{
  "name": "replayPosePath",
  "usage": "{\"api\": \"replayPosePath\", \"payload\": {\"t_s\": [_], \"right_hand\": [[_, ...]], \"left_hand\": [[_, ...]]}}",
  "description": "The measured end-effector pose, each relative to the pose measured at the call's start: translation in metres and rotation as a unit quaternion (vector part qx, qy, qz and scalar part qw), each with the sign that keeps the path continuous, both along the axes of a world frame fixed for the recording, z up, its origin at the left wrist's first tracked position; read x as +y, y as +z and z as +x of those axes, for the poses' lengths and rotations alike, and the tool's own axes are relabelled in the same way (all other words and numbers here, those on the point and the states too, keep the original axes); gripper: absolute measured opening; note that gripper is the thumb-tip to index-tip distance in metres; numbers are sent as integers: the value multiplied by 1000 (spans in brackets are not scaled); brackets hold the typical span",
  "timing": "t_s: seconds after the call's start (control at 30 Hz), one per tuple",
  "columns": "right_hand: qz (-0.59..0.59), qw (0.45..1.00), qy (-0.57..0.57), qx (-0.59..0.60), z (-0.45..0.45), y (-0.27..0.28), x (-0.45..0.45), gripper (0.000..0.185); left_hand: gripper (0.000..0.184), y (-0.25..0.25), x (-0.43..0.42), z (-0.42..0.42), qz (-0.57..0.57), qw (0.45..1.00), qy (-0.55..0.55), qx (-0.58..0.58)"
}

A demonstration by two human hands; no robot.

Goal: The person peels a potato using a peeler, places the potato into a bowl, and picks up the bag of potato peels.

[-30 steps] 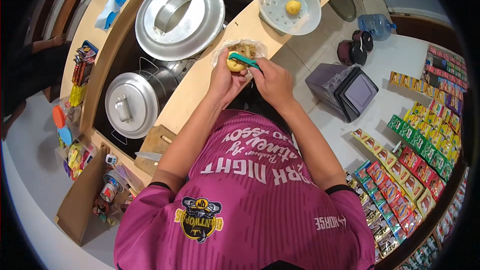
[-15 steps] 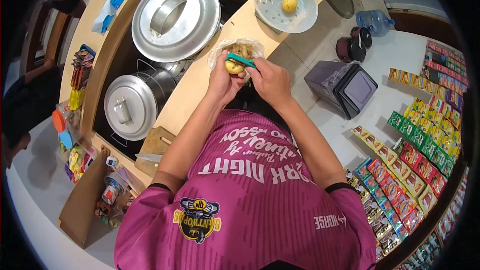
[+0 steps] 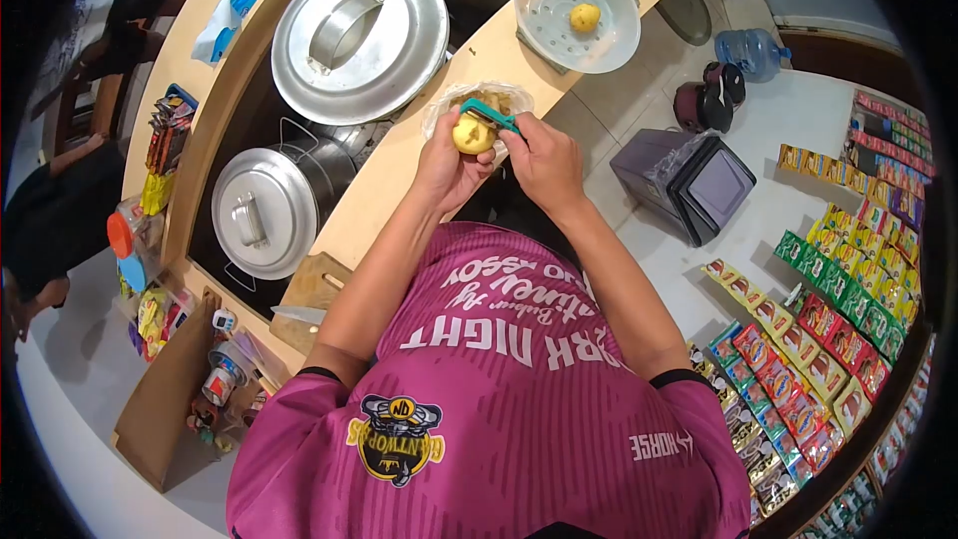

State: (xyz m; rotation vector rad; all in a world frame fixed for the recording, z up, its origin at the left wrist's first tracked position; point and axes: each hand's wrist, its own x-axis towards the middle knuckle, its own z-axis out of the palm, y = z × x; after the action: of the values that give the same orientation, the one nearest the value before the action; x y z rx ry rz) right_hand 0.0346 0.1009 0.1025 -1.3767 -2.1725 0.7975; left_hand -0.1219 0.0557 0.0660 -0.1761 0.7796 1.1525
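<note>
My left hand (image 3: pixel 446 165) is closed round a partly peeled potato (image 3: pixel 469 135), yellow with a patch of brown skin still on it. In my right hand (image 3: pixel 545 162) is a teal peeler (image 3: pixel 489 115), its head lying across the top of the potato. Just beyond both hands a clear plastic bag (image 3: pixel 517 100) with brown peelings inside sits on the wooden counter (image 3: pixel 394 172). Farther up, a translucent white basin (image 3: pixel 627 35) with a perforated bottom holds one yellow potato (image 3: pixel 585 18).
Left of the counter stand two large lidded pots (image 3: pixel 359 40). A knife (image 3: pixel 297 314) lies by a cutting board (image 3: pixel 317 284) near my left forearm. To the right are a grey bin (image 3: pixel 664 175) and hanging sachets (image 3: pixel 798 339). Another person (image 3: pixel 70 210) is at the far left.
The potato has turned in my left hand, so a brown skin patch now faces up. The peeler has shifted slightly over it. The person at the left has moved further into view.
</note>
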Motion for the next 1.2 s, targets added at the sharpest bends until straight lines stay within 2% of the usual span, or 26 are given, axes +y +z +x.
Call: {"api": "replayPosePath", "payload": {"t_s": [0.13,0.37,0.53,0.67,0.93,1.07,1.2], "right_hand": [[-19,1000,-1,3,-1,2,1,17],[-32,999,14,6,0,9,2,16],[32,999,34,-3,2,11,0,15],[18,999,24,-18,-1,8,0,16],[-12,1000,21,-18,-2,10,8,21],[-24,999,30,-12,1,8,8,20],[-20,999,17,-20,1,2,7,19]], "left_hand": [[43,-2,-2,-5,47,998,-29,4],[41,2,0,-11,57,997,-36,32],[33,-8,-1,-5,63,996,-36,50],[30,-15,-1,-8,76,994,-48,65],[30,2,1,-13,88,981,-80,151],[32,22,3,-14,39,984,-91,147],[34,0,2,-23,107,985,-111,85]]}}
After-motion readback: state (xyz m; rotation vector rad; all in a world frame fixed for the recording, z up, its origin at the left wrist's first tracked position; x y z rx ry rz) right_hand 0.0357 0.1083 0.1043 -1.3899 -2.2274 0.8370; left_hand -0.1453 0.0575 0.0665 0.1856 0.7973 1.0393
